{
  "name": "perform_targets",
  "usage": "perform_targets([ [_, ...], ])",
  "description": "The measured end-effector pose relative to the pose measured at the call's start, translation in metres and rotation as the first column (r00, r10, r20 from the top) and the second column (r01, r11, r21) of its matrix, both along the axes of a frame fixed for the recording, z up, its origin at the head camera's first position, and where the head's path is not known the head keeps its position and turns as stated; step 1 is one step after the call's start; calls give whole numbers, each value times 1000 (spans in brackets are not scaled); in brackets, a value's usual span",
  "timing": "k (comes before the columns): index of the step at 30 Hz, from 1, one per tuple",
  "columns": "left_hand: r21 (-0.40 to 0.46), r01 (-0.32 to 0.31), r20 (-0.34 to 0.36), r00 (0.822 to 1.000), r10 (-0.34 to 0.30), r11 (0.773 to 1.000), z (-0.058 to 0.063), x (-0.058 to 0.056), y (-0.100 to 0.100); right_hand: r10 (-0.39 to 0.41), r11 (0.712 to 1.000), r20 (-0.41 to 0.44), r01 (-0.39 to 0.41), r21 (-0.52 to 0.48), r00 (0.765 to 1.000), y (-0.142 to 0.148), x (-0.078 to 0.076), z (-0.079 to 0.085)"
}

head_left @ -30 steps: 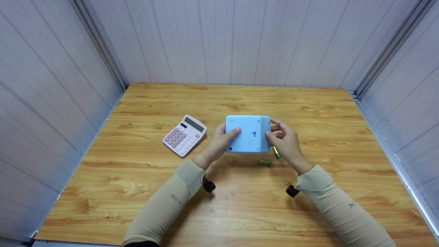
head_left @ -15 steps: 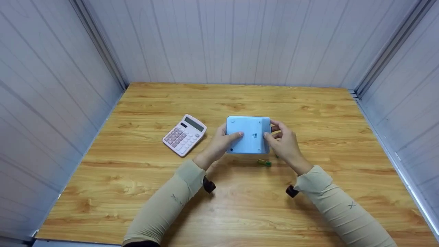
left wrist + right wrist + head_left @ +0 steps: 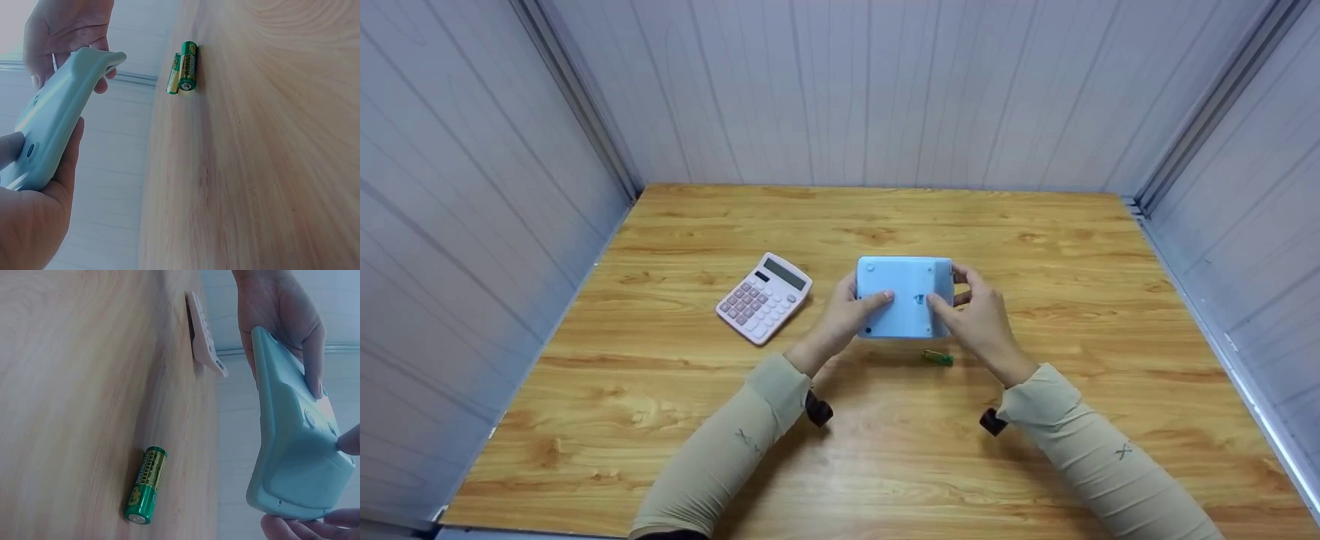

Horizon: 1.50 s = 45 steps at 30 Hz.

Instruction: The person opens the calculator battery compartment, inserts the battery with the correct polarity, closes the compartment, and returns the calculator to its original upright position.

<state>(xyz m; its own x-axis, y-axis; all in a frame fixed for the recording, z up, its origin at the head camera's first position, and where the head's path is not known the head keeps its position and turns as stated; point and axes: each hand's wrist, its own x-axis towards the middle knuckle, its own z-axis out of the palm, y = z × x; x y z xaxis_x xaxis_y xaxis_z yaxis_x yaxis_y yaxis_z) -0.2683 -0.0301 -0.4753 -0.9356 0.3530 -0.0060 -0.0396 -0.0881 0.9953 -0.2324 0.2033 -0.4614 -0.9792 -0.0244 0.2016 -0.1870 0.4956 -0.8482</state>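
Observation:
Both hands hold a light blue calculator [image 3: 901, 296] above the table, its back turned up. My left hand [image 3: 844, 311] grips its left side, thumb flat on the back and fingers underneath. My right hand [image 3: 981, 315] holds the opposite end, the thumb at the small latch of the battery cover [image 3: 919, 298] and the fingers behind the edge. Seen from the right wrist, the cover area [image 3: 306, 467] bulges out and the right thumb [image 3: 350, 441] touches beside it. The calculator's keys and screen face away, hidden.
A pink calculator [image 3: 765, 298] lies face up on the wooden table [image 3: 720, 450], left of the hands. Below the blue one lies a green battery [image 3: 937, 357]; a second battery [image 3: 174, 73] shows beside it in the left wrist view. Pale panel walls [image 3: 840, 90] enclose the table.
My right thumb has slid left from the calculator's edge to the latch. The left thumb has moved slightly inward. The right hand now hides one battery in the head view.

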Motion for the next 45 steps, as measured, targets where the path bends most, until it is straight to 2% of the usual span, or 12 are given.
perform_targets([
  [8,-26,-24,-39,999,23,999,-2,2,2,-33,999,1,33,27,999,-6,1,1],
  [19,-69,-32,-127,992,23,997,3,10,4,-48,998,38,46,40,998,-11,2,4],
  [30,-76,-11,-118,993,2,997,1,9,2,-34,999,66,33,22,997,-11,2,5],
  [39,0,-53,-97,994,53,999,-2,7,0,15,1000,91,-15,-1,996,-8,2,5],
  [42,-3,-49,-95,994,48,999,-1,8,0,14,1000,62,-14,-2,998,-8,3,5],
  [45,-4,-45,-88,995,44,999,-1,7,-1,3,1000,-15,-3,1,1000,-8,4,3],
])
